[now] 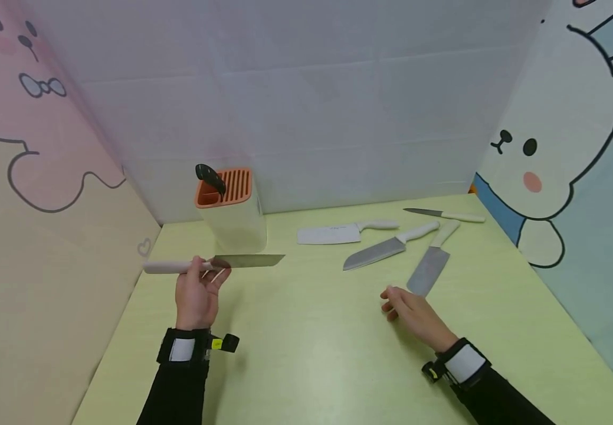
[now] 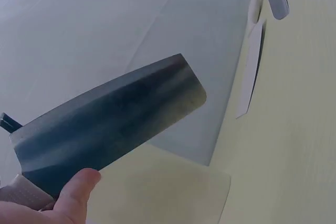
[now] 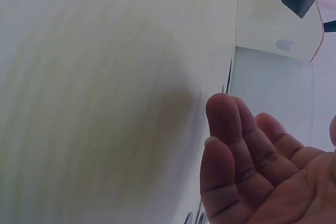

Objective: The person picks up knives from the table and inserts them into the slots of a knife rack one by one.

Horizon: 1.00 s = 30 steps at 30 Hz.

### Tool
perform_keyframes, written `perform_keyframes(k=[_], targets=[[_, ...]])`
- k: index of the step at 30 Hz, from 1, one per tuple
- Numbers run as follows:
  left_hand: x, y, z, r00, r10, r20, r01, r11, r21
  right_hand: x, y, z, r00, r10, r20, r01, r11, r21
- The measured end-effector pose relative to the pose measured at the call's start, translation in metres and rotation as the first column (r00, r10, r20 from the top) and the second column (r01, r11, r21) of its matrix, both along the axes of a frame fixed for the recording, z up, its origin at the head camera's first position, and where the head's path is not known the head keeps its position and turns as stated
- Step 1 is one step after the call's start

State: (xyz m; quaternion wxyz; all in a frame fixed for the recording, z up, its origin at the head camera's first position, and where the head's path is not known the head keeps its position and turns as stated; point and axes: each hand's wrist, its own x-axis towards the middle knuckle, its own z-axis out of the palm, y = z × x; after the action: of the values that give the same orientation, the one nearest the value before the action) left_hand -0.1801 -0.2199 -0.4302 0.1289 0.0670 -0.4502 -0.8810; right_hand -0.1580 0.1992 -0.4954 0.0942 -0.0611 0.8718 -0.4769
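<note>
Checking both hands, found the left hand (image 1: 196, 297) with thumb and fingers pinching a knife (image 1: 253, 260) near the junction of handle and blade, likely for balance, and saw that knife raised over the table (image 1: 306, 354) in front of the block (image 1: 237, 227), with blade to the right. Noted the right hand (image 1: 418, 317) idle beside a cleaver (image 1: 429, 270), with fingers loosely bent and holding nothing. Recorded three other knives (image 1: 330, 234) lying flat, with handles to the right, apparently for easy reach on that side.

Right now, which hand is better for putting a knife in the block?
Probably the left hand: it holds a knife close to the block. The right hand is empty and farther away.
</note>
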Motion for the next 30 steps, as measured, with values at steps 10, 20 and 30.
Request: perform_keyframes(k=[10,20,30], targets=[[0.002,-0.007,0.018,0.987,0.1,-0.127,-0.118,0.983,-0.142,0.0,0.0,-0.005,1.0,-0.005,0.002,0.005,1.0,0.003],[0.002,-0.013,0.068,0.955,0.029,-0.296,-0.182,0.845,-0.504,0.002,0.0,-0.008,0.996,0.08,-0.034,-0.077,0.993,0.094],[0.0,-0.017,0.118,0.91,-0.06,-0.411,-0.06,0.96,-0.274,0.002,0.0,-0.009,0.972,0.225,-0.073,-0.208,0.959,0.191]])
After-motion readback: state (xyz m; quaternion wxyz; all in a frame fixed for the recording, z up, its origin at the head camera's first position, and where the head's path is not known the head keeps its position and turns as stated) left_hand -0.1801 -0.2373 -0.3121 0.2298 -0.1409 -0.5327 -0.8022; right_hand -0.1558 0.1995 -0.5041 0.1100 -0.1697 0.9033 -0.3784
